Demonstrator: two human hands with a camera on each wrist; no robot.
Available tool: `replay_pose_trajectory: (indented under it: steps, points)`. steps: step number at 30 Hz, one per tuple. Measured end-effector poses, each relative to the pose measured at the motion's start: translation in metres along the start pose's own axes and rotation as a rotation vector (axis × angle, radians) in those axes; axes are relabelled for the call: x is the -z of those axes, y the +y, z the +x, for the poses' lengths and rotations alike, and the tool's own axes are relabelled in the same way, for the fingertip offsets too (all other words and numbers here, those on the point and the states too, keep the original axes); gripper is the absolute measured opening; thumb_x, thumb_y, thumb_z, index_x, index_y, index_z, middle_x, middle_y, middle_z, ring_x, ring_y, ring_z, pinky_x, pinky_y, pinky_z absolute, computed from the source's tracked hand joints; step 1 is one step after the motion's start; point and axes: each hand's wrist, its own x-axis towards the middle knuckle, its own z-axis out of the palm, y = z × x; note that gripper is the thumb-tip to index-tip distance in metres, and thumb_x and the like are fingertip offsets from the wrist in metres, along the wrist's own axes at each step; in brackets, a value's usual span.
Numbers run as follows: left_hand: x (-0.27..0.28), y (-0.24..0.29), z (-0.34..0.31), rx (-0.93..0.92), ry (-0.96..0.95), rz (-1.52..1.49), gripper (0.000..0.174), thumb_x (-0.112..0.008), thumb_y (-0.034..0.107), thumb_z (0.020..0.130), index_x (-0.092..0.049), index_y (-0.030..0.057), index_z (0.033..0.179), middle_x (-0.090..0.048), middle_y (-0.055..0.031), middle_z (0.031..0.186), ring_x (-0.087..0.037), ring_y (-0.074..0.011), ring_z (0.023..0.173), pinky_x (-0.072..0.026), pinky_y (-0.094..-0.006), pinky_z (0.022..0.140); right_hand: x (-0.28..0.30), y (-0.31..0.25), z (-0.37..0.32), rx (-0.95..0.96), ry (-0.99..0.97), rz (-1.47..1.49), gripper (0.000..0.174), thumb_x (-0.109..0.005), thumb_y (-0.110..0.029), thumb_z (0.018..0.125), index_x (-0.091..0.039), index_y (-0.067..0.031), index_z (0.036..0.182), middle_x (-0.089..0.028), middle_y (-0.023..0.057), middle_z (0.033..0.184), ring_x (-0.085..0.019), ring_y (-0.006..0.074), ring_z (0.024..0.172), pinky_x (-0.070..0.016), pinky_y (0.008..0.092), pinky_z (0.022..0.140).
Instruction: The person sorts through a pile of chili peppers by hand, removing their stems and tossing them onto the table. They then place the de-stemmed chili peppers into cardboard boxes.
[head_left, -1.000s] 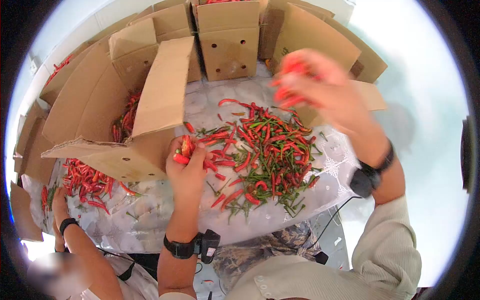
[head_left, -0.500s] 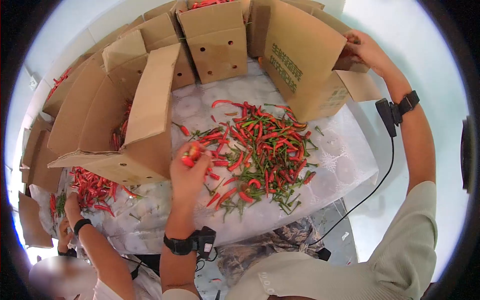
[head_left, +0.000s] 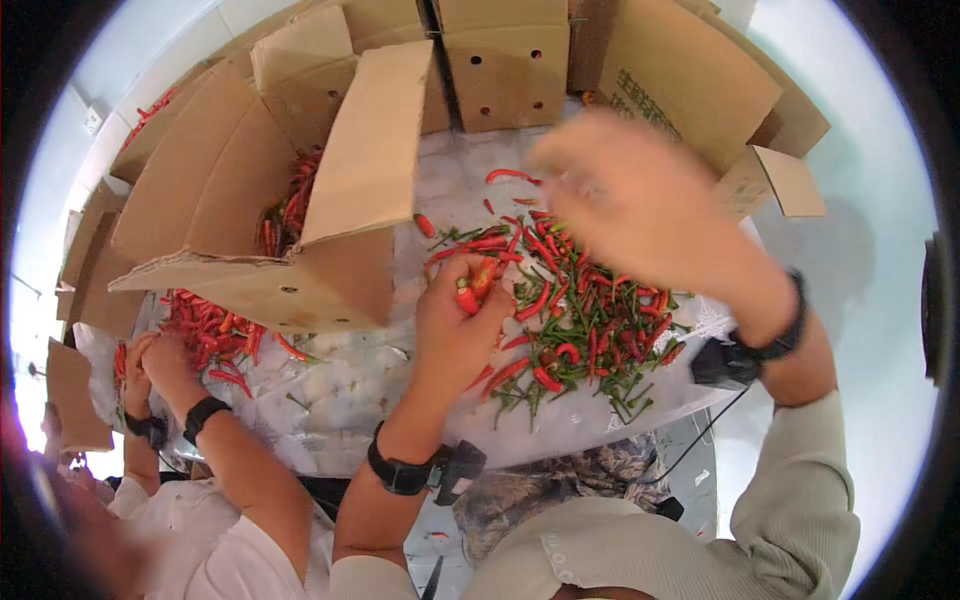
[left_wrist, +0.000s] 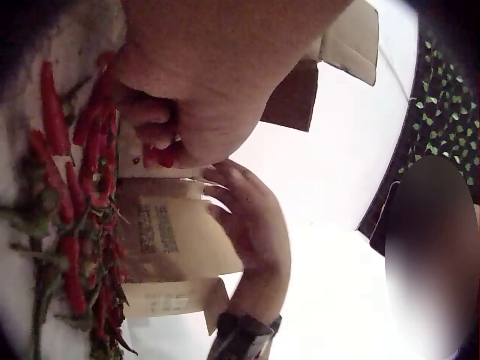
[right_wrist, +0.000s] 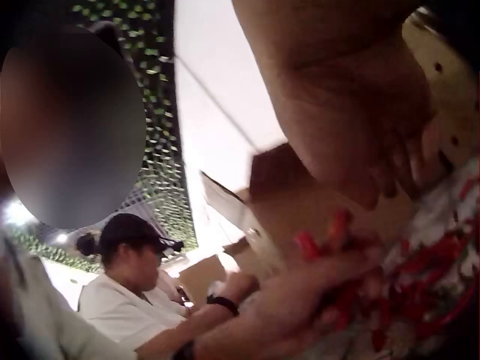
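Note:
Red peppers point(head_left: 478, 284) are held in the curled fingers of my left hand point(head_left: 455, 325), just left of a heap of red peppers and green stems point(head_left: 600, 345). My right hand point(head_left: 640, 205) is blurred over the back of that heap; its fingers look relaxed in the left wrist view, where the hand point(left_wrist: 255, 217) shows with nothing seen in it. In the right wrist view the right hand point(right_wrist: 360, 120) hangs above the left hand point(right_wrist: 292, 300), fingers pointing down and loosely bent.
An open carton point(head_left: 240, 290) with peppers inside stands at the left, another carton point(head_left: 690, 80) at the back right, and one with holes point(head_left: 505, 80) between them. At far left, another person's hands point(head_left: 165, 365) work beside a second pepper pile point(head_left: 205, 335).
My right hand went with peppers to the back-right carton, then came back over the heap, with none visible in it now. My left hand still holds peppers. The head view has shifted.

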Motion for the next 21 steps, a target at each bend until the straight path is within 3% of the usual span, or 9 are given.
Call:
replay_pose_trajectory:
  steps: [1, 2, 4, 8, 12, 15, 18, 19, 21]
  points:
    - [0.001, 0.0, 0.0, -0.027, 0.028, 0.004, 0.015, -0.067, 0.008, 0.083, -0.058, 0.0034, 0.095, -0.061, -0.0035, 0.073, -0.058, -0.0086, 0.063, -0.0457, -0.0247, 0.054, -0.023, -0.009, 0.013, -0.05, -0.312, 0.047, 0.027, -0.058, -0.018, 0.084, -0.061, -0.0028, 0.106, -0.061, 0.0194, 0.103, -0.058, 0.0346, 0.098, -0.0459, 0.0415, 0.085]
    - [0.002, -0.001, 0.002, -0.054, 0.057, 0.006, 0.015, -0.066, 0.009, 0.085, -0.057, 0.0043, 0.096, -0.061, -0.0025, 0.074, -0.058, -0.0083, 0.063, -0.0437, -0.023, 0.049, -0.064, 0.004, 0.024, 0.086, -0.395, 0.099, 0.028, -0.06, -0.021, 0.084, -0.063, -0.0022, 0.104, -0.063, 0.02, 0.099, -0.06, 0.0353, 0.096, -0.0472, 0.0419, 0.082]
    - [0.004, -0.005, 0.006, -0.113, 0.104, -0.028, 0.013, -0.065, 0.009, 0.087, -0.056, 0.0051, 0.097, -0.061, -0.0017, 0.075, -0.059, -0.0087, 0.062, -0.0428, -0.0219, 0.047, -0.116, 0.005, 0.053, -0.075, -0.514, 0.207, 0.028, -0.061, -0.023, 0.083, -0.064, -0.0012, 0.101, -0.065, 0.0218, 0.093, -0.061, 0.037, 0.09, -0.0485, 0.0439, 0.079]
    - [0.002, -0.006, 0.011, -0.117, 0.162, -0.159, 0.011, -0.064, 0.008, 0.087, -0.056, 0.0046, 0.093, -0.06, -0.0024, 0.074, -0.06, -0.0115, 0.062, -0.0465, -0.0243, 0.054, -0.188, 0.01, 0.09, -0.102, -0.416, 0.179, 0.03, -0.063, -0.026, 0.082, -0.065, -0.0012, 0.099, -0.065, 0.0223, 0.094, -0.063, 0.038, 0.088, -0.0496, 0.0443, 0.077]
    - [0.006, -0.009, 0.011, -0.143, 0.136, -0.138, 0.013, -0.065, 0.013, 0.087, -0.056, 0.0052, 0.093, -0.061, -0.002, 0.074, -0.06, -0.0109, 0.062, -0.0454, -0.0236, 0.052, -0.183, 0.012, 0.091, -0.045, -0.465, 0.125, 0.03, -0.063, -0.026, 0.082, -0.063, -0.0004, 0.099, -0.065, 0.021, 0.093, -0.062, 0.0391, 0.088, -0.0493, 0.0444, 0.075]
    - [0.007, 0.003, 0.006, 0.003, 0.144, -0.156, 0.019, -0.067, 0.021, 0.087, -0.058, 0.0057, 0.095, -0.062, -0.0013, 0.075, -0.059, -0.0088, 0.063, -0.0417, -0.0206, 0.048, -0.137, 0.018, 0.064, -0.148, -0.345, 0.237, 0.025, -0.064, -0.02, 0.082, -0.061, 0.0008, 0.096, -0.065, 0.0195, 0.086, -0.063, 0.035, 0.081, -0.0496, 0.0413, 0.072]
    - [0.005, 0.021, -0.002, 0.088, 0.097, -0.202, 0.021, -0.067, 0.015, 0.087, -0.057, 0.0011, 0.099, -0.062, -0.0035, 0.08, -0.06, -0.0091, 0.069, -0.0486, -0.023, 0.06, -0.096, 0.025, 0.015, -0.193, -0.227, 0.695, 0.014, -0.064, -0.009, 0.086, -0.057, 0.001, 0.093, -0.062, 0.0098, 0.081, -0.059, 0.0169, 0.074, -0.0482, 0.0299, 0.066]
    - [0.003, 0.021, -0.003, 0.029, 0.08, -0.21, 0.022, -0.068, 0.016, 0.087, -0.058, 0.001, 0.1, -0.063, -0.0038, 0.08, -0.06, -0.0091, 0.071, -0.0485, -0.023, 0.062, -0.085, 0.023, -0.002, -0.246, -0.23, 0.854, 0.012, -0.063, -0.006, 0.087, -0.057, 0.0007, 0.093, -0.061, 0.0064, 0.083, -0.057, 0.0111, 0.075, -0.0474, 0.026, 0.066]
    - [-0.002, 0.02, -0.006, -0.088, 0.049, -0.212, 0.025, -0.068, 0.018, 0.087, -0.059, 0.0009, 0.103, -0.063, -0.0046, 0.082, -0.06, -0.0091, 0.073, -0.0484, -0.0229, 0.066, -0.076, 0.017, -0.035, -0.258, -0.178, 0.959, 0.011, -0.063, -0.005, 0.087, -0.057, 0.0003, 0.095, -0.061, 0.0044, 0.085, -0.057, 0.0088, 0.075, -0.0473, 0.0241, 0.066]
